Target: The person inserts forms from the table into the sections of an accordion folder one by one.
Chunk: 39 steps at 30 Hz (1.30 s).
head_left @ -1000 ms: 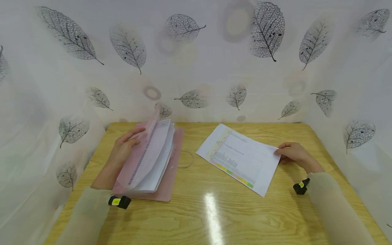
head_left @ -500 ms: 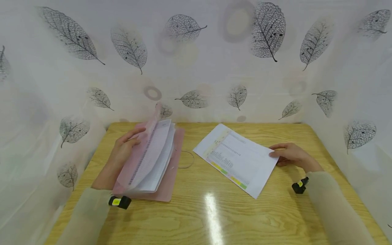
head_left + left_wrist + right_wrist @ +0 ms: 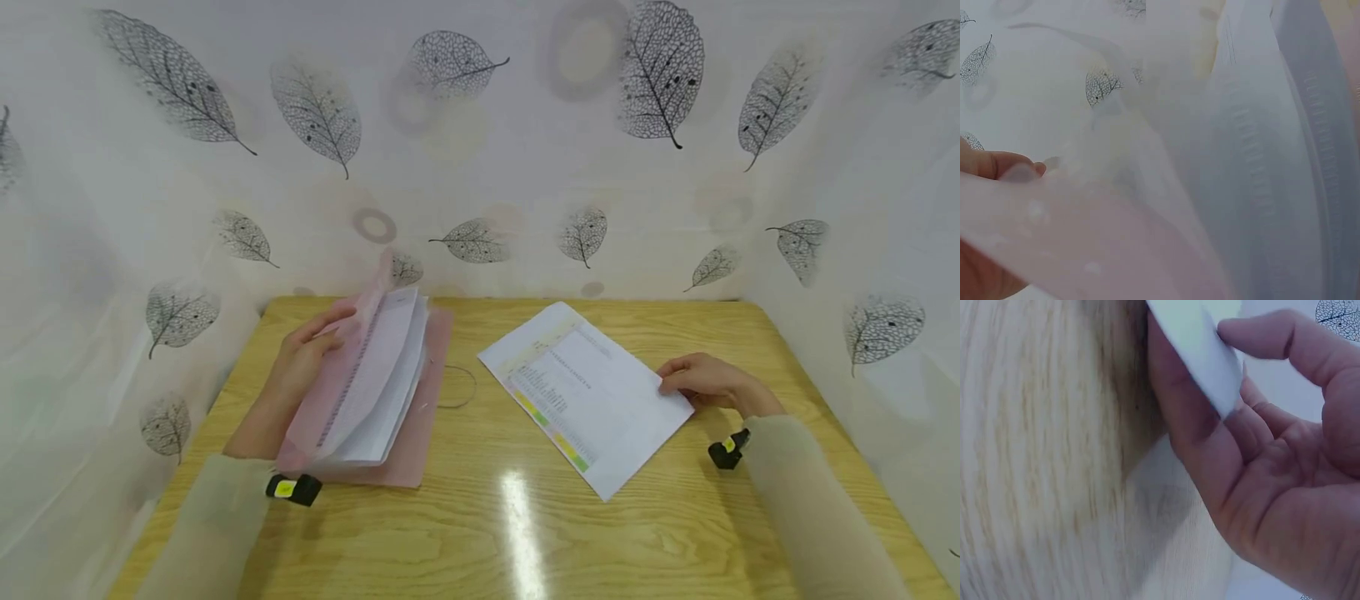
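Observation:
At the left of the head view a pink translucent folder (image 3: 435, 400) stands open with white printed sheets (image 3: 397, 408) inside. My left hand (image 3: 300, 354) grips its raised front cover (image 3: 345, 379); in the left wrist view the fingers (image 3: 997, 164) show at the edge of the pink cover (image 3: 1085, 250). A white printed sheet (image 3: 600, 383) with yellow and green blocks along one side is to the right. My right hand (image 3: 708, 382) pinches its right corner between thumb and fingers; in the right wrist view that white corner (image 3: 1210, 369) is lifted off the wood.
A thin grey loop (image 3: 474, 385) lies beside the folder's right edge. The wooden table (image 3: 450, 533) runs back to a white leaf-print curtain (image 3: 487, 167), which also hangs on both sides. Black wrist cameras sit on both sleeves.
The sheet has turned clockwise as seen from the head, its near corner swinging left. My right hand has shifted slightly left with it. The left hand and folder stay put.

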Tool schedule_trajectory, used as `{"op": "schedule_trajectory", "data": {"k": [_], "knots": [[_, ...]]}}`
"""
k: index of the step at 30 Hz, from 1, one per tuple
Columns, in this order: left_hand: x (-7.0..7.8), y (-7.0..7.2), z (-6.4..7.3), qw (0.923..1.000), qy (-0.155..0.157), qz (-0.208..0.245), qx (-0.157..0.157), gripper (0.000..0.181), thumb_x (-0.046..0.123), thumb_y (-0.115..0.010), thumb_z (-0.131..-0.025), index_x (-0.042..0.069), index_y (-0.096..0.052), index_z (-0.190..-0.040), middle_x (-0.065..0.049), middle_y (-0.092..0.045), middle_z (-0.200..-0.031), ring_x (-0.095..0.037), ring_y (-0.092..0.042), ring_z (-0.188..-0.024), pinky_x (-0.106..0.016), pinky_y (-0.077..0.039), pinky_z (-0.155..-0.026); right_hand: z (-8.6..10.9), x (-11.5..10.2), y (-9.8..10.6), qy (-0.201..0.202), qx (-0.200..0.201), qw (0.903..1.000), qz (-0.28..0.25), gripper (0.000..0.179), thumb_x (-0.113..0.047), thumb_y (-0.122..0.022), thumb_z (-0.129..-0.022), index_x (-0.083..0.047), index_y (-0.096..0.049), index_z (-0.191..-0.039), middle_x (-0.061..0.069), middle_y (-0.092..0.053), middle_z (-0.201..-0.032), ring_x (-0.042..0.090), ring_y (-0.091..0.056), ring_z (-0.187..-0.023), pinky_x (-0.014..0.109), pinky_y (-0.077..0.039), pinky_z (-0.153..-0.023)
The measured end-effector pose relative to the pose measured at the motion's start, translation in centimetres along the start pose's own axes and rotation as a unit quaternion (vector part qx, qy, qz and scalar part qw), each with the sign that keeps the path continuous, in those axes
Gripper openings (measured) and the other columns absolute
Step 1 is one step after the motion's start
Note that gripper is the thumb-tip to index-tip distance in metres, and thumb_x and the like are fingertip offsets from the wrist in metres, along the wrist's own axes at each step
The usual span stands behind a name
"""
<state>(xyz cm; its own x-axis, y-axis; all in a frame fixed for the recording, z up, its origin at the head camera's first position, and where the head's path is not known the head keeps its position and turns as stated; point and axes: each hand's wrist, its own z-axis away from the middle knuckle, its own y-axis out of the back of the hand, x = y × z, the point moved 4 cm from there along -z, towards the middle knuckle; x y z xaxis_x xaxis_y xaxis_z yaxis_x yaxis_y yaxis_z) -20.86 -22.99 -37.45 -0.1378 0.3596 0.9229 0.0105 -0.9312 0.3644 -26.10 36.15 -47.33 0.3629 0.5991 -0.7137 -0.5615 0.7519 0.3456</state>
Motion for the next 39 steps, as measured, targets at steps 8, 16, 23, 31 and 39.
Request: {"op": "schedule_trajectory", "data": {"k": [8, 16, 23, 31, 39], "knots": [[0.1, 0.1, 0.0, 0.9999, -0.007, -0.008, 0.005, 0.048, 0.020, -0.047, -0.110, 0.018, -0.050, -0.158, 0.001, -0.032, -0.173, -0.023, -0.030, -0.156, -0.038, -0.032, -0.118, -0.6, -0.2, -1.0, 0.001, -0.015, 0.9997, 0.020, 0.067, -0.043, -0.058, -0.107, 0.007, -0.046, -0.151, 0.007, -0.072, -0.112, 0.017, -0.071, -0.091, 0.035, -0.060, -0.080], [0.2, 0.4, 0.1, 0.9996, -0.011, -0.013, 0.020, 0.048, 0.017, -0.049, -0.108, 0.016, -0.052, -0.157, 0.001, -0.038, -0.170, -0.023, -0.033, -0.154, -0.029, -0.032, -0.112, -0.5, -0.1, -1.8, 0.004, -0.033, 0.9994, -0.007, 0.029, -0.021, -0.063, -0.104, 0.001, -0.062, -0.123, 0.001, -0.072, -0.093, 0.015, -0.069, -0.079, 0.032, -0.059, -0.070], [0.1, 0.4, 0.0, 0.9997, -0.014, -0.012, 0.019, 0.049, 0.013, -0.048, -0.108, 0.015, -0.052, -0.157, 0.001, -0.037, -0.171, -0.022, -0.030, -0.155, -0.031, -0.030, -0.114, -0.2, 0.2, -2.1, 0.007, -0.057, 0.9980, -0.028, 0.022, -0.016, -0.064, -0.100, -0.002, -0.057, -0.116, 0.003, -0.072, -0.093, 0.015, -0.070, -0.078, 0.033, -0.060, -0.068], [-0.2, 0.3, -0.1, 0.9998, -0.004, -0.005, 0.020, 0.050, 0.012, -0.047, -0.108, 0.016, -0.051, -0.157, 0.002, -0.036, -0.171, -0.022, -0.027, -0.157, -0.039, -0.027, -0.120, -0.3, 0.3, -2.6, 0.012, -0.073, 0.9950, -0.068, 0.039, -0.018, -0.062, -0.105, 0.006, -0.060, -0.136, 0.008, -0.079, -0.102, 0.020, -0.077, -0.086, 0.037, -0.063, -0.074], [0.0, 0.2, 0.1, 0.9995, -0.005, -0.001, 0.030, 0.050, 0.012, -0.047, -0.108, 0.017, -0.052, -0.157, 0.002, -0.039, -0.170, -0.021, -0.029, -0.156, -0.039, -0.028, -0.120, -0.1, -0.2, -3.2, 0.064, -0.107, 0.9852, -0.117, 0.031, -0.010, -0.063, -0.104, 0.004, -0.059, -0.131, 0.007, -0.078, -0.108, 0.020, -0.077, -0.094, 0.036, -0.063, -0.079]]}}
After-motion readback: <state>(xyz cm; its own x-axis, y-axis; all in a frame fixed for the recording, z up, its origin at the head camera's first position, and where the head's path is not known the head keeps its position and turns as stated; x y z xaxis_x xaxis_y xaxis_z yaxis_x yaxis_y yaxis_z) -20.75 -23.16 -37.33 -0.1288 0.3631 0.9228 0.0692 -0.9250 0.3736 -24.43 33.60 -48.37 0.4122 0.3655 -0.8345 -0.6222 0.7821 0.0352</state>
